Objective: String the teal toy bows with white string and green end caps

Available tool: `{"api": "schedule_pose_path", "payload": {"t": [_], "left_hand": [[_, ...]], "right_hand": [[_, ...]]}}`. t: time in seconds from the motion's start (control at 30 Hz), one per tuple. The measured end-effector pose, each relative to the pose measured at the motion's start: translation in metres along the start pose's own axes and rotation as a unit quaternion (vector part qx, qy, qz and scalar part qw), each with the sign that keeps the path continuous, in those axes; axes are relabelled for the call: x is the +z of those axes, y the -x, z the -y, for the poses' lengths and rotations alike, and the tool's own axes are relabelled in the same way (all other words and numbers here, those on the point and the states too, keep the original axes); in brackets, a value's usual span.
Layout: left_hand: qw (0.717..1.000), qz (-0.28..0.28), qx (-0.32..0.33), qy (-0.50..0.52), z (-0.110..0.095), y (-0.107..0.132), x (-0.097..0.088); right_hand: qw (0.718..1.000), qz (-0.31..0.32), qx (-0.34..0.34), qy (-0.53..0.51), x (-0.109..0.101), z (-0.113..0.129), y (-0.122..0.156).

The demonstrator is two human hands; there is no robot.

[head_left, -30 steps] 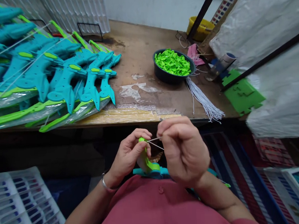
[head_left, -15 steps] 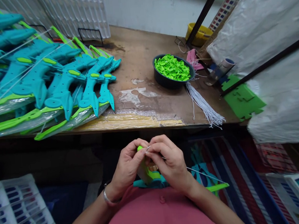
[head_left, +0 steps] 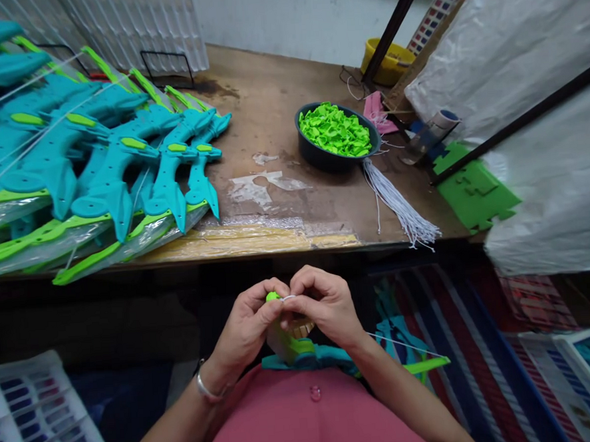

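Note:
A teal and lime-green toy bow (head_left: 328, 354) lies across my lap, close against my shirt. My left hand (head_left: 253, 317) is closed around one lime-green tip of the bow's limb. A white string (head_left: 288, 297) shows between my two hands at that tip. My right hand (head_left: 327, 306) pinches the string between thumb and forefinger. From behind my right wrist the string runs to the bow's other lime-green tip (head_left: 426, 365). Part of the bow is hidden by my hands and forearm.
Finished-looking teal bows (head_left: 105, 152) are piled on the table's left. A dark bowl (head_left: 315, 154) holds small lime-green pieces. Beside it hangs a bundle of white strings (head_left: 398, 204). A green foam piece (head_left: 475, 186) and yellow container (head_left: 388, 62) stand right; a white crate (head_left: 42, 416) is lower left.
My right hand's fingers have drawn in and curled more at the string by the limb tip. My left hand keeps its grip on the bow. The view has shifted slightly.

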State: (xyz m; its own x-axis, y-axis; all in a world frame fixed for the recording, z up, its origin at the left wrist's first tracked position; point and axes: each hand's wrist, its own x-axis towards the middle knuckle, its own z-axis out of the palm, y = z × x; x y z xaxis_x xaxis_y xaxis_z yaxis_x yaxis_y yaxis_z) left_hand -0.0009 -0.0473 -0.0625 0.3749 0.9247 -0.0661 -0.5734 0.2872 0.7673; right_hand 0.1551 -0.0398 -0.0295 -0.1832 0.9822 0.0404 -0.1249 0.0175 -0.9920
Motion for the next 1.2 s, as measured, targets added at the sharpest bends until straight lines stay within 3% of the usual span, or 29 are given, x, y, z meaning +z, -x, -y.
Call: {"api": "schedule_pose_path", "payload": {"t": [0.1, 0.2, 0.3, 0.4, 0.53, 0.8, 0.9, 1.03, 1.13, 1.2], "left_hand": [[1.000, -0.017, -0.004, -0.022, 0.003, 0.001, 0.000], [0.996, -0.056, 0.002, -0.063, 0.006, 0.002, 0.000], [0.988, -0.105, 0.010, -0.113, 0.009, 0.004, 0.002], [0.980, -0.122, 0.001, -0.159, 0.010, 0.005, 0.004], [0.979, -0.120, -0.021, -0.161, 0.010, 0.005, 0.006], [0.989, -0.083, -0.018, -0.124, 0.011, 0.005, 0.002], [0.990, -0.071, -0.010, -0.118, 0.010, 0.004, 0.001], [0.995, -0.040, -0.020, -0.089, 0.008, 0.004, -0.001], [0.996, -0.028, -0.028, -0.084, 0.007, 0.005, -0.003], [0.996, -0.020, -0.031, -0.086, 0.007, 0.006, -0.004]], "right_hand": [[0.983, -0.004, -0.119, 0.138, -0.004, -0.002, -0.001], [0.953, 0.008, -0.190, 0.235, -0.005, -0.002, 0.002], [0.934, 0.016, -0.213, 0.286, -0.002, -0.002, 0.008], [0.933, 0.001, -0.202, 0.299, 0.001, -0.004, 0.016], [0.931, -0.033, -0.204, 0.301, 0.000, -0.003, 0.021], [0.893, 0.000, -0.297, 0.338, -0.003, 0.001, 0.015], [0.916, -0.018, -0.242, 0.318, 0.000, 0.002, 0.019], [0.986, -0.034, -0.052, 0.155, 0.003, 0.004, 0.022], [0.997, -0.036, 0.027, 0.062, 0.003, 0.005, 0.022], [0.997, -0.038, 0.023, 0.065, 0.003, 0.005, 0.022]]}}
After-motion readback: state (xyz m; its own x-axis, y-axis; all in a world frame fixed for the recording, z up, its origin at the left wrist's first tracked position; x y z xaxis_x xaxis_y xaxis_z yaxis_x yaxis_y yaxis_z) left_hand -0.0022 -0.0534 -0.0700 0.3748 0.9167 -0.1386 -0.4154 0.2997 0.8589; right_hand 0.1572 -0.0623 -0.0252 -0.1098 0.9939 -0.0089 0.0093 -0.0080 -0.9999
